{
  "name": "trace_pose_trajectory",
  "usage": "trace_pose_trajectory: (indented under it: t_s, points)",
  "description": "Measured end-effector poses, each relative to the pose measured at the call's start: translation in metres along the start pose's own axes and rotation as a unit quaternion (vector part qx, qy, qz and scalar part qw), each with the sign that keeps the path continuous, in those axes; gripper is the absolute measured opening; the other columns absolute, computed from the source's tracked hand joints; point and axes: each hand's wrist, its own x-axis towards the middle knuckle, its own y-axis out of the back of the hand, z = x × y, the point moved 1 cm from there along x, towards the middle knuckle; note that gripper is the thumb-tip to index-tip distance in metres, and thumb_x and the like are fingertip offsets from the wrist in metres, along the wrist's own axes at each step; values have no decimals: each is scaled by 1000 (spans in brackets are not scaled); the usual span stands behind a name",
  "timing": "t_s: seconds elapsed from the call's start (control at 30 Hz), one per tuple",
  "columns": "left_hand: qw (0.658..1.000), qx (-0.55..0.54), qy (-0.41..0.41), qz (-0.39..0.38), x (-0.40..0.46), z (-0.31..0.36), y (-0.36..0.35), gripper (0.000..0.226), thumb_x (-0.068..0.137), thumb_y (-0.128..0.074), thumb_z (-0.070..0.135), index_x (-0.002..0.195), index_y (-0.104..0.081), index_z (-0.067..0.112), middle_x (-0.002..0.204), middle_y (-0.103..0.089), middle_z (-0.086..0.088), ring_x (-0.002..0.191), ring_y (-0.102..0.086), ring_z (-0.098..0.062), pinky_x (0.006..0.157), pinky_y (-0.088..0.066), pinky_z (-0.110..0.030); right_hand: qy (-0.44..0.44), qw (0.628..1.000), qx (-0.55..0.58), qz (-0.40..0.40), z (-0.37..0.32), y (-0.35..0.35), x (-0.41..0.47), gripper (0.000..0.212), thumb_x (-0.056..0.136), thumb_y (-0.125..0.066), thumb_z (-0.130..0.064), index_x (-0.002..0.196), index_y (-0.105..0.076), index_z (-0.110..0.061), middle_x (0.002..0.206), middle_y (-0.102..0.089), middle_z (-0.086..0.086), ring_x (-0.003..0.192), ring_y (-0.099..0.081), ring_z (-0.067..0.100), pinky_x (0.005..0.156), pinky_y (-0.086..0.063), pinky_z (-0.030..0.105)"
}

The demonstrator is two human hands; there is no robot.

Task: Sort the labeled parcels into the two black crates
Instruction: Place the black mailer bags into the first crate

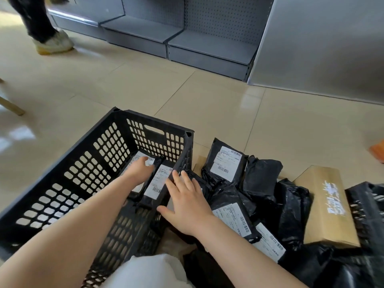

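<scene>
A black slotted crate (72, 173) sits on the floor at the left. Two black parcels with white labels lie inside it. My left hand (139, 169) reaches into the crate and rests on the far parcel (137, 157), fingers curled at its label; whether it grips is unclear. The nearer parcel (158, 183) lies beside it along the right wall. My right hand (187, 202) hovers open, fingers spread, over the crate's right wall and the pile of black labeled parcels (226, 165). A second black crate (367, 206) shows partly at the right edge.
A brown cardboard box (330, 204) lies among the parcels on the right. Grey metal shelving (207, 38) runs along the back. Another person's leg and shoe (52, 41) stand at the far left. Something orange (378, 150) lies at the right edge.
</scene>
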Motion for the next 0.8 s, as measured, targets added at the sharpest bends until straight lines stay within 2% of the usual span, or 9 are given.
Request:
trace_pose_trajectory:
  t_s: [0.07,0.13,0.2,0.27,0.33,0.43,0.57,0.7,0.8]
  points:
    - [999,-16,-27,25,-12,20,5,54,98,-49,27,150,-36,15,149,-44,-13,103,-55,-22,83,-42,-31,-19,1000,16,12,6,13,-11,78,99,-38,-58,159,-9,-17,167,4,5,153,14,23,122,6,46]
    - [996,-41,-55,58,-26,39,8,48,95,-51,23,141,-45,13,141,-48,-14,104,-58,-25,83,-48,-36,-41,999,25,25,15,29,-22,78,99,-37,-58,159,-8,-18,168,4,4,153,13,22,122,5,46]
    - [992,-58,-79,82,-41,58,6,42,92,-53,21,134,-51,15,138,-48,-13,115,-54,-29,94,-49,-43,-63,997,39,32,25,44,-35,79,100,-38,-57,160,-5,-18,168,4,3,153,13,22,122,4,46]
    - [988,-22,-114,100,-59,78,-1,42,91,-55,21,132,-52,17,142,-45,-10,131,-40,-30,106,-38,-43,-82,994,53,47,36,61,-51,79,100,-39,-57,160,-5,-18,168,3,3,153,12,23,122,3,46]
    - [983,44,-148,101,-72,96,-6,45,90,-55,23,135,-51,18,145,-43,-9,138,-30,-29,111,-29,-43,-103,990,68,62,47,76,-64,79,99,-41,-56,159,-7,-18,168,0,3,153,9,24,124,-1,47]
    - [973,126,-180,69,-91,122,-12,54,90,-55,29,142,-45,20,149,-39,-9,142,-26,-30,114,-26,-44,-137,982,83,101,65,95,-89,80,98,-44,-57,158,-12,-17,166,-12,3,153,-2,26,123,-11,48]
    - [967,173,-188,-10,-106,151,-19,59,93,-52,40,146,-41,17,148,-39,-13,138,-32,-34,113,-32,-45,-165,969,99,154,84,113,-121,74,95,-50,-53,153,-22,-16,153,-37,0,144,-22,26,117,-24,46]
    - [966,206,-153,-41,-112,159,-34,61,92,-49,41,146,-40,15,144,-44,-14,133,-38,-37,108,-38,-47,-198,953,177,145,98,117,-146,73,97,-53,-47,155,-21,-16,150,-38,2,143,-23,24,116,-25,41]
    - [945,290,-143,-52,-119,148,-50,61,94,-49,41,146,-36,12,145,-41,-16,134,-36,-38,108,-37,-47,-207,960,160,104,104,117,-151,72,97,-51,-50,154,-22,-15,150,-39,4,141,-26,27,115,-28,43]
